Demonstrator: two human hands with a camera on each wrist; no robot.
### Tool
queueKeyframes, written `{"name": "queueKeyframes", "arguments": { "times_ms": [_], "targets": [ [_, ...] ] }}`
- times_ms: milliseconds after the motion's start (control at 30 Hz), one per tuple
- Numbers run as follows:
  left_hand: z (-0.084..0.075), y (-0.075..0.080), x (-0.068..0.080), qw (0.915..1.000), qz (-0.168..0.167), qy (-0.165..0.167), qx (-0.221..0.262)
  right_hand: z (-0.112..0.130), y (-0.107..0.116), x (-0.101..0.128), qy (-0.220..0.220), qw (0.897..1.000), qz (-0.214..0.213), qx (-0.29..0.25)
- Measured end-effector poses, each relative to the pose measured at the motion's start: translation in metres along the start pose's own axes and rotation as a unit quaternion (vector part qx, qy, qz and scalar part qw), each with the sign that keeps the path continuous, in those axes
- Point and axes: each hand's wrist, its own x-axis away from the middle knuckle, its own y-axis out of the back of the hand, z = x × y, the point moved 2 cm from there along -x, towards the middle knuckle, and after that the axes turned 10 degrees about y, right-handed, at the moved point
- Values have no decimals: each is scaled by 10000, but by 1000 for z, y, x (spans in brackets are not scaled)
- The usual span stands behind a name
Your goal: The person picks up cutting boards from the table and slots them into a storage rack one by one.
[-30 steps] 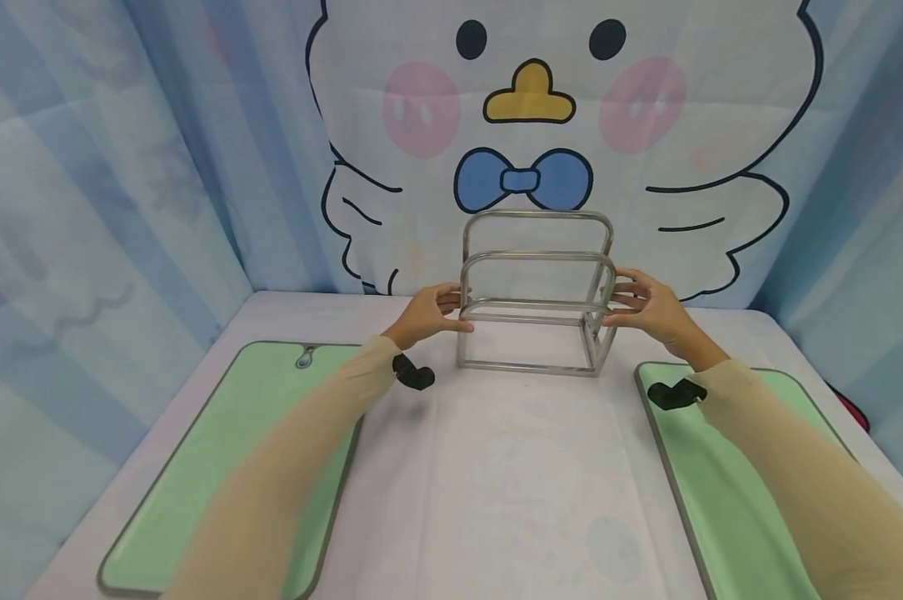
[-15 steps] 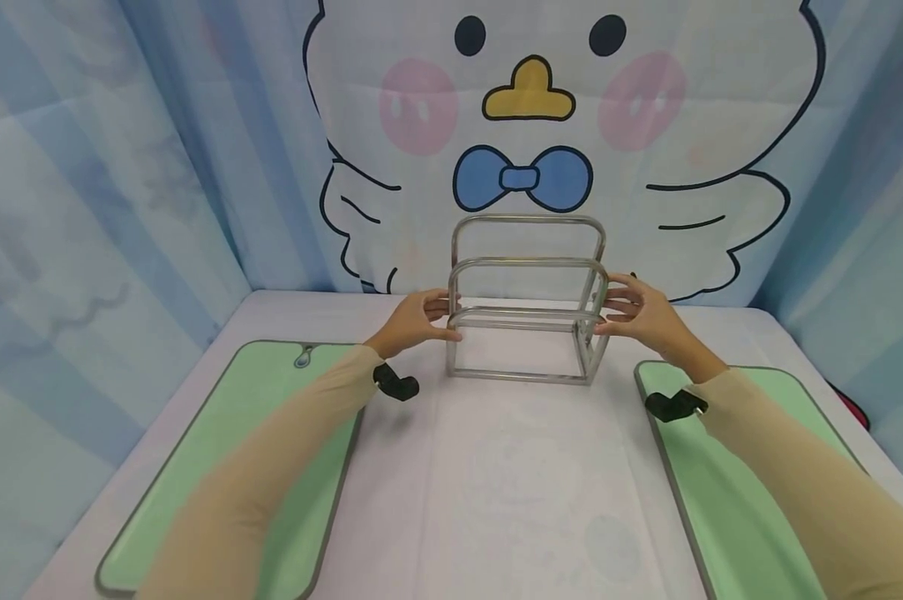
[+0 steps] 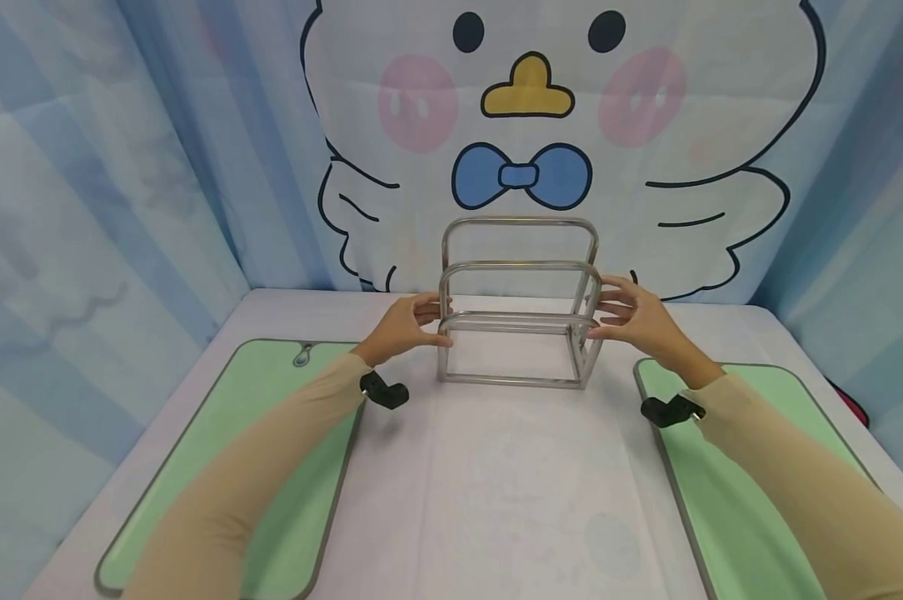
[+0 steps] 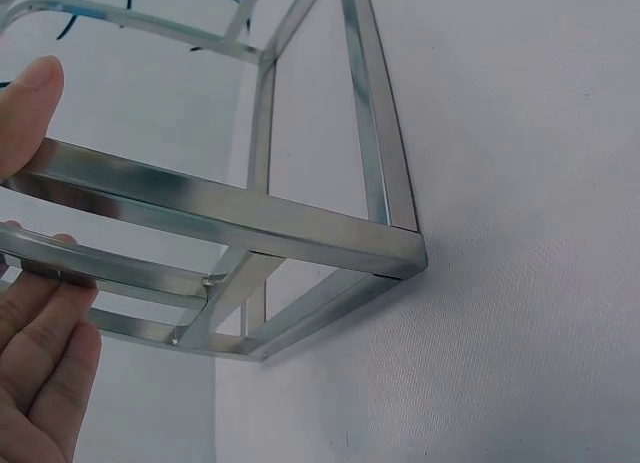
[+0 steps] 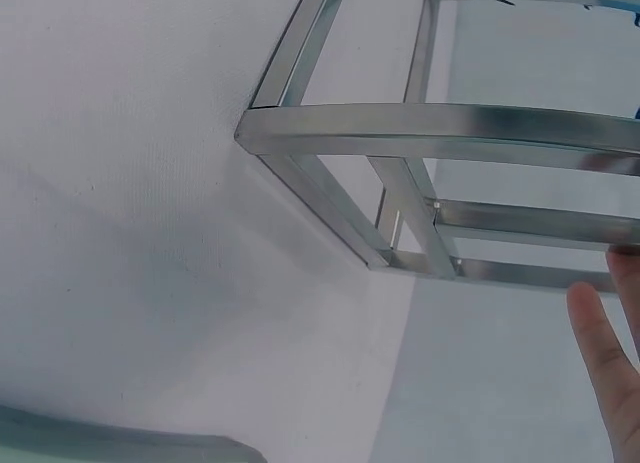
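Note:
A bare metal rack (image 3: 519, 265) of three arched rails on a rectangular base stands on the white table (image 3: 526, 483), near the back. My left hand (image 3: 421, 323) holds its left end, with the thumb on one rail and the fingers behind the lower ones. The left wrist view shows that thumb and those fingers (image 4: 40, 363) around the rails of the rack (image 4: 250, 218). My right hand (image 3: 631, 318) touches the right end with spread, fairly straight fingers. In the right wrist view only one fingertip (image 5: 605, 373) shows, just off the rack (image 5: 450, 128).
Two green trays lie flat on the table, one at the left (image 3: 271, 433) and one at the right (image 3: 721, 467), under my forearms. A curtain with a cartoon bird (image 3: 526, 100) closes the back, and blue curtains close both sides.
The rack has slid a little to the left and toward me between both hands. Both hands kept their places on its ends.

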Motion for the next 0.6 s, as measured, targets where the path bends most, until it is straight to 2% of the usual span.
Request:
{"name": "queueKeyframes", "arguments": {
  "times_ms": [267,600],
  "targets": [
    [0,2,6,10000,-44,-8,-53,6,-3,2,66,10000,1,45],
    [2,3,10,9994,-16,0,-357,4,-3,3,162,9996,73,199]
  ]
}}
